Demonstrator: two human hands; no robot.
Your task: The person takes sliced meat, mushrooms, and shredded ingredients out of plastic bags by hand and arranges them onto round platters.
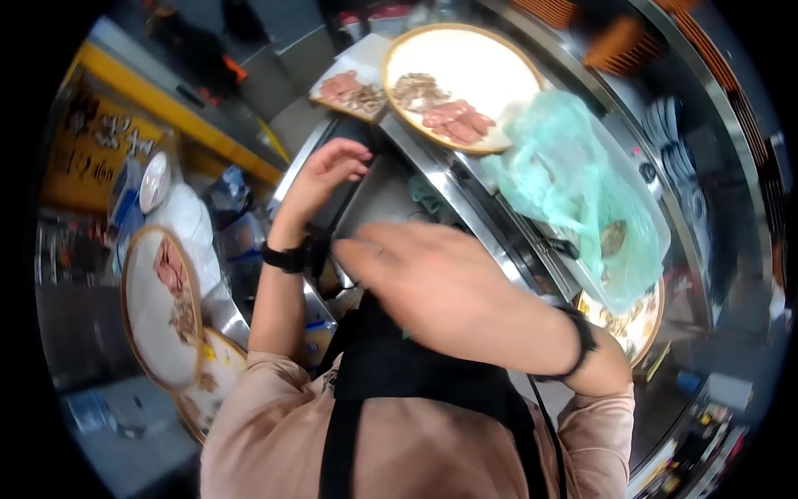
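Observation:
My left hand [330,170], with a black watch on its wrist, is raised with its fingers loosely curved and apart, holding nothing. Close in front of my chest is my right hand [411,270], back side up and smeared by motion; its fingers are hidden. Beyond the hands, a round white tray with a wooden rim [482,50] bears pink meat slices [457,122] and a pile of brownish pieces [420,90]. A light green plastic bag [557,166] lies right of it, with something brown inside.
Left of the round tray, a smaller tray [371,51] carries similar pink and brown food. More round trays stand at left [145,308] and under the bag at right [648,324]. A metal counter edge [453,187] runs past me. A yellow sign [91,154] is at left.

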